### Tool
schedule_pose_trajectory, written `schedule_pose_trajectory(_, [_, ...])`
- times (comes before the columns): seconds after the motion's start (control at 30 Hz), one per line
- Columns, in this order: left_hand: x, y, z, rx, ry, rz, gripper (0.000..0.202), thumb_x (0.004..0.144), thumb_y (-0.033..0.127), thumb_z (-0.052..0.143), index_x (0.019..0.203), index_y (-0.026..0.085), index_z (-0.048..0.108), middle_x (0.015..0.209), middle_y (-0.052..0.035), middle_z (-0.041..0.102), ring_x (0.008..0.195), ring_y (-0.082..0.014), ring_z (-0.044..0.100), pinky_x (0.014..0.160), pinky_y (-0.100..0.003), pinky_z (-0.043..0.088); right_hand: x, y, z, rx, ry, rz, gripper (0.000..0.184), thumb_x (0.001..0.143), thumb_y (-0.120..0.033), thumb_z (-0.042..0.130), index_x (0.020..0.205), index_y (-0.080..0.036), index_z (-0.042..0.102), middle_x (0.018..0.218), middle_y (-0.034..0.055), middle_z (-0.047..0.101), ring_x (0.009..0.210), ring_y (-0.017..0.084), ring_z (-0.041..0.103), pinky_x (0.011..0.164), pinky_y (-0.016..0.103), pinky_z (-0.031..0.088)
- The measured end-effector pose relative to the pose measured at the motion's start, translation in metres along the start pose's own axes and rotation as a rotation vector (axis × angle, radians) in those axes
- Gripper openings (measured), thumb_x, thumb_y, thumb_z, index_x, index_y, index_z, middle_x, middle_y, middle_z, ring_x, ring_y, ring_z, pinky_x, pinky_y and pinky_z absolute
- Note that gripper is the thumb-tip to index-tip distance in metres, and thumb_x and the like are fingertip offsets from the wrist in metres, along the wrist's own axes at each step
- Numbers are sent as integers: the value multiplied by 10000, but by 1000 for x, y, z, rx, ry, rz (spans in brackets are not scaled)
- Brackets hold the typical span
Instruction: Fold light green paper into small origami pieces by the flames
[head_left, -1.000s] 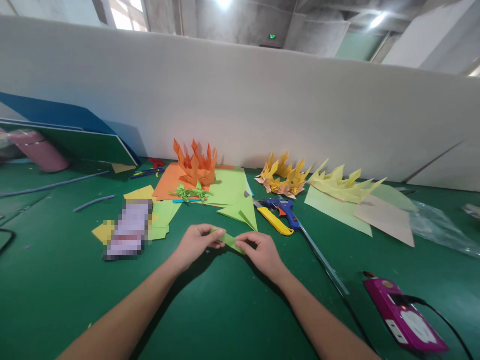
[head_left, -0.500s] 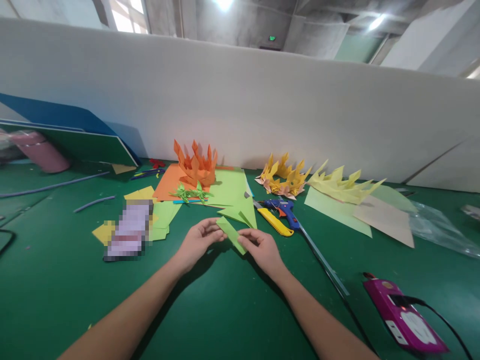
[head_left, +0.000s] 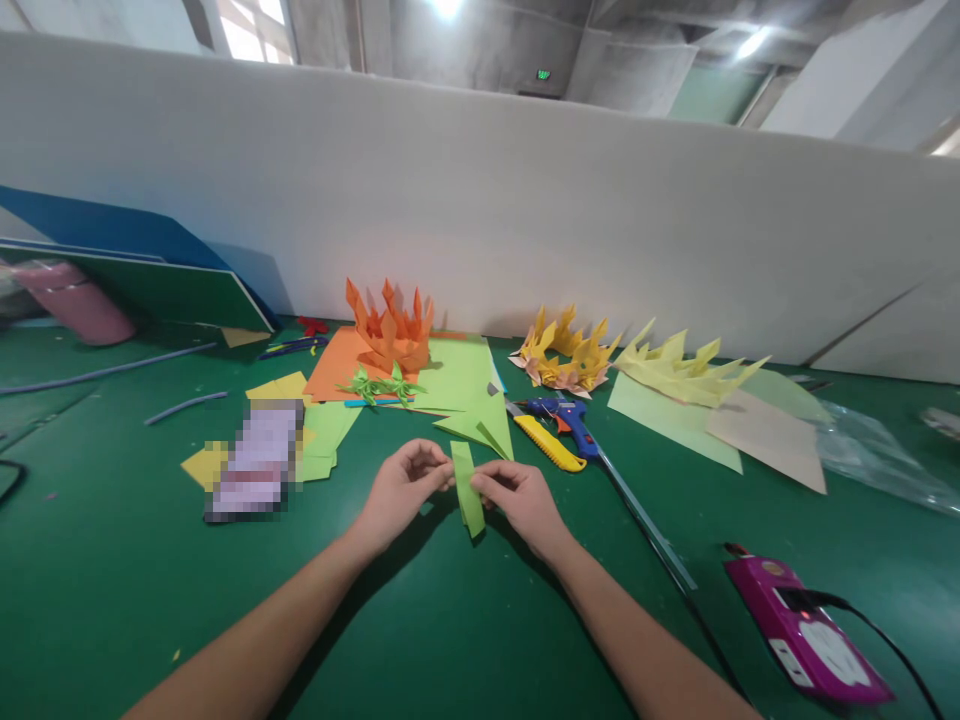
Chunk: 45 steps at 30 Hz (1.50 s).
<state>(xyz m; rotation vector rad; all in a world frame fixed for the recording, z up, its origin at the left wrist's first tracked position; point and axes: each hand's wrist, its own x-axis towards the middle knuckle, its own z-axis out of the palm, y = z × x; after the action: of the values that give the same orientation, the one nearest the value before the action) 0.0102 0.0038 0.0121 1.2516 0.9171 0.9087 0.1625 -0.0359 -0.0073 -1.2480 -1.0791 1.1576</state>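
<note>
Green paper strip (head_left: pixel 468 486) stands nearly upright between both hands, just above the green table (head_left: pixel 112 580). Left hand (head_left: pixel 401 490) pinches its upper left edge with fingertips closed on it; right hand (head_left: pixel 525 500) pinches the right edge likewise. Just beyond the right hand lie a yellow knife (head_left: pixel 550 443) and a blue glue gun (head_left: pixel 566 415). Beyond the left hand: folded green sheets (head_left: pixel 457 385).

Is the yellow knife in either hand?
No, the yellow knife lies on the table; the left hand and right hand pinch a green paper strip.
</note>
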Motion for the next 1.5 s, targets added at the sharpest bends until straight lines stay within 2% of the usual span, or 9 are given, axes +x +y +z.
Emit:
schedule_pose_trajectory(0.3, [1, -4, 1, 23, -54, 29, 346, 535, 342, 748, 764, 170, 554, 712, 20, 600, 689, -122, 568, 703, -273, 468, -1, -3, 2, 5, -35, -16, 267, 571, -417, 709, 615, -174, 605, 494, -41, 527, 461, 91, 451, 485, 234, 404])
schedule_pose_trajectory(0.47, [-1, -4, 0, 37, -69, 19, 323, 637, 392, 681, 825, 156, 568, 791, -26, 641, 739, -148, 585, 721, -295, 469, 0, -2, -2, 5, -8, -44, 301, 604, -442, 691, 629, -174, 558, 529, -48, 504, 484, 87, 445, 495, 221, 396])
schedule_pose_trajectory(0.6, [-1, -5, -1, 79, -67, -1, 324, 660, 390, 664, 843, 132, 597, 805, -50, 663, 729, -165, 596, 711, -312, 475, 1, 2, -3, 40, 26, -71, 306, 609, -439, 693, 728, -179, 584, 650, -18, 587, 585, 118, 530, 574, 236, 446])
schedule_pose_trajectory(0.73, [-1, -7, 0, 96, -50, 0, 349, 612, 391, 701, 828, 133, 610, 826, -57, 678, 750, -179, 609, 734, -323, 479, 0, 3, -1, 26, -68, -37, 317, 627, -456, 673, 771, -175, 642, 700, 13, 651, 655, 159, 586, 640, 280, 475])
schedule_pose_trajectory(0.83, [-2, -7, 0, 97, -61, 0, 354, 597, 403, 710, 809, 135, 617, 811, -54, 685, 742, -179, 613, 728, -319, 482, -1, 2, -1, -17, -64, -10, 286, 622, -452, 673, 669, -171, 640, 597, -5, 617, 556, 136, 538, 558, 262, 451])
schedule_pose_trajectory(1.03, [-3, -6, 0, 112, -75, -4, 344, 596, 402, 708, 799, 136, 629, 768, -43, 686, 707, -171, 606, 687, -304, 485, -1, -2, -1, -48, -40, 14, 287, 592, -416, 677, 517, -173, 543, 457, -60, 450, 458, 84, 390, 464, 219, 350])
schedule_pose_trajectory(1.2, [-2, -8, 0, 129, -58, 9, 315, 605, 377, 704, 781, 129, 620, 737, -37, 669, 673, -156, 593, 666, -292, 478, -2, -5, 0, -31, -47, 22, 307, 577, -410, 675, 491, -176, 494, 444, -76, 381, 448, 68, 321, 452, 210, 306])
schedule_pose_trajectory(1.5, [-2, -4, 2, 78, -26, -18, 300, 568, 340, 722, 772, 145, 619, 744, -24, 679, 674, -148, 595, 674, -283, 478, -2, -5, 3, -5, -27, 47, 350, 543, -447, 688, 497, -179, 468, 452, -82, 357, 456, 65, 295, 453, 208, 274])
